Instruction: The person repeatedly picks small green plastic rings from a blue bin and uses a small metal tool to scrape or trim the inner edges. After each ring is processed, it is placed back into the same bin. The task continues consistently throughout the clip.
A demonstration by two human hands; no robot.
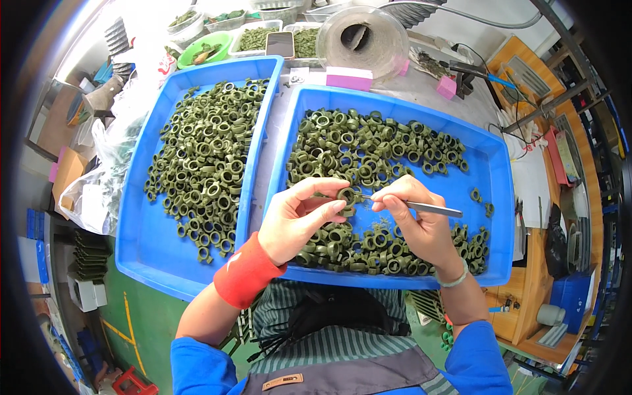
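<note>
Head view: the left hand (296, 220) pinches a green ring (346, 195) between thumb and fingertips, holding it just above the right tray (500, 197). The ring sits at the tips of the fingers, to the right of the palm, raised over the pile below. The right hand (418, 220) is closed around a thin metal tool (428, 209), whose tip touches the ring's edge; the handle sticks out to the right past the knuckles. Both hands hover over the rings (368, 148) heaped in the right tray, with more lying near its front wall. The left tray (141, 250) stands just beside it, holding another heap of rings (207, 161). A red wristband (247, 271) wraps the left wrist.
</note>
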